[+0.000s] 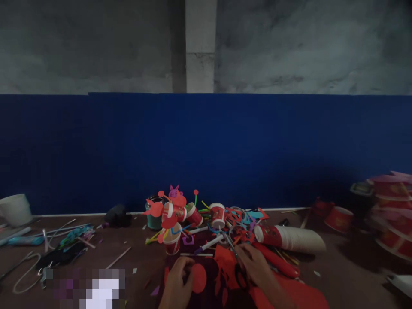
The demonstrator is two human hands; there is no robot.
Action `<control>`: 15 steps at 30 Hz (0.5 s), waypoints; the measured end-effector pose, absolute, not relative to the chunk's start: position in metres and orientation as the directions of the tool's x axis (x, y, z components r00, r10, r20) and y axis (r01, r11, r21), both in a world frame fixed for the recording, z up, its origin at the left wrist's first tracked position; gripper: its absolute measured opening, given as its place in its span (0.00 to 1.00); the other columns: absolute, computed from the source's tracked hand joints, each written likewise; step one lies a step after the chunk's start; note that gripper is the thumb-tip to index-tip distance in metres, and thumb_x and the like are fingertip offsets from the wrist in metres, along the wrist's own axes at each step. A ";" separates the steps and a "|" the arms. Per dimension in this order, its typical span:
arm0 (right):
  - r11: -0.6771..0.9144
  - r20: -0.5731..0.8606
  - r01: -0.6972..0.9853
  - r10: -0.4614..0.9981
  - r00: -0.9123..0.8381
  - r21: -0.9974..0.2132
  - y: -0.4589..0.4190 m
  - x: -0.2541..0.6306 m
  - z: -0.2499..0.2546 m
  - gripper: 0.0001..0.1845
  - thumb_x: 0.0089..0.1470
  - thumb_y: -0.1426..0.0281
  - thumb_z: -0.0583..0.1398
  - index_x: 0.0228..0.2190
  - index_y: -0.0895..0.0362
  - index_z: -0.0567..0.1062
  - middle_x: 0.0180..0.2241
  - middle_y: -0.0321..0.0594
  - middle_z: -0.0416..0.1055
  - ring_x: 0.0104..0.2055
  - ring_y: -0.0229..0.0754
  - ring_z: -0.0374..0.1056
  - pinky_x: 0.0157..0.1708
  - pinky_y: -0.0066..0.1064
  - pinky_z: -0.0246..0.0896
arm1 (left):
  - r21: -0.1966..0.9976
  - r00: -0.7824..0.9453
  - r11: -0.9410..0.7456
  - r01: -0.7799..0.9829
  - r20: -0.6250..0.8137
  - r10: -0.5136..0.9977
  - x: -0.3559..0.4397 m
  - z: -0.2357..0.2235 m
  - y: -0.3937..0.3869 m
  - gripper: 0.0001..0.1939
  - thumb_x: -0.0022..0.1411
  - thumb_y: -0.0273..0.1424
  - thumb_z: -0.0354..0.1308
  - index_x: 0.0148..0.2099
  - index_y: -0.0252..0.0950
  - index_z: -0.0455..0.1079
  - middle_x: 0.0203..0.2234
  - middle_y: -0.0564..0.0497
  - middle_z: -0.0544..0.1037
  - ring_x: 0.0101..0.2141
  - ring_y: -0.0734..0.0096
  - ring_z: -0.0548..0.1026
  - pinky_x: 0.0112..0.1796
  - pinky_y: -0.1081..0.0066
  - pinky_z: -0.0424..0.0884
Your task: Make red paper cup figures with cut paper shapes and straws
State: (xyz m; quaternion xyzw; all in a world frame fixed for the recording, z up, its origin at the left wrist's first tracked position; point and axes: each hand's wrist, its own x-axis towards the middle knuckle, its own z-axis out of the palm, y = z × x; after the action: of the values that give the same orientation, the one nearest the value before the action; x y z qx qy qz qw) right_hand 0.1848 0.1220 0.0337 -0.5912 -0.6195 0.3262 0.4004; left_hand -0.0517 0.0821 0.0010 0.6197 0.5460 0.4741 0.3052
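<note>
My left hand [177, 279] pinches the left edge of a round red paper disc [198, 278], low in the middle of the view. My right hand [252, 261] is closed on a pair of scissors [231, 243]. Its blades point up and to the left, away from the disc, and its dark handle loops show below the fingers. Between the hands lies a cut piece of red paper [225, 259]. A white marker [212, 243] with a purple tip rests just beyond them.
Decorated paper cups [217, 214] stand and lie among paper scraps and pipe cleaners at the back. A stack of paper cups [289, 238] lies on its side to the right. At left are a white cup [15, 209] and loose cords. A blue panel [206, 150] rises behind.
</note>
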 end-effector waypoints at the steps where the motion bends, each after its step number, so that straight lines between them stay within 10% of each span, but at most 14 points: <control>1: 0.032 0.042 0.425 0.999 0.014 -0.904 0.125 0.183 0.034 0.19 0.49 0.53 0.52 0.21 0.55 0.66 0.15 0.35 0.65 0.14 0.36 0.58 0.14 0.28 0.47 | 0.894 -0.060 -0.213 0.393 0.256 0.965 -0.051 0.000 0.083 0.08 0.55 0.31 0.51 0.36 0.37 0.70 0.31 0.47 0.77 0.33 0.64 0.75 0.36 0.68 0.70; 6: -0.140 -0.140 0.399 0.990 0.031 -0.906 0.150 0.170 0.037 0.19 0.46 0.52 0.53 0.20 0.54 0.64 0.17 0.33 0.64 0.11 0.33 0.58 0.10 0.24 0.41 | 0.850 -0.062 -0.224 0.477 0.287 0.956 -0.050 -0.008 0.087 0.07 0.54 0.29 0.50 0.33 0.38 0.70 0.31 0.48 0.75 0.34 0.63 0.74 0.34 0.68 0.68; 15: -0.070 0.032 0.529 0.983 0.182 -0.846 0.205 0.146 0.059 0.16 0.45 0.55 0.58 0.20 0.54 0.65 0.19 0.36 0.67 0.29 0.44 0.69 0.27 0.30 0.56 | 0.836 -0.056 -0.277 0.474 0.342 0.938 -0.050 -0.006 0.086 0.07 0.54 0.27 0.51 0.33 0.38 0.70 0.32 0.48 0.74 0.32 0.64 0.73 0.32 0.69 0.67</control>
State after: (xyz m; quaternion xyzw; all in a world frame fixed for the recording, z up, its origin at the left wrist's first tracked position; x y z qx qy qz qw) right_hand 0.1460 0.2046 0.0589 -0.6680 -0.5658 0.2982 0.3804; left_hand -0.0505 0.0857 -0.0058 0.6422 0.5496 0.4753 0.2441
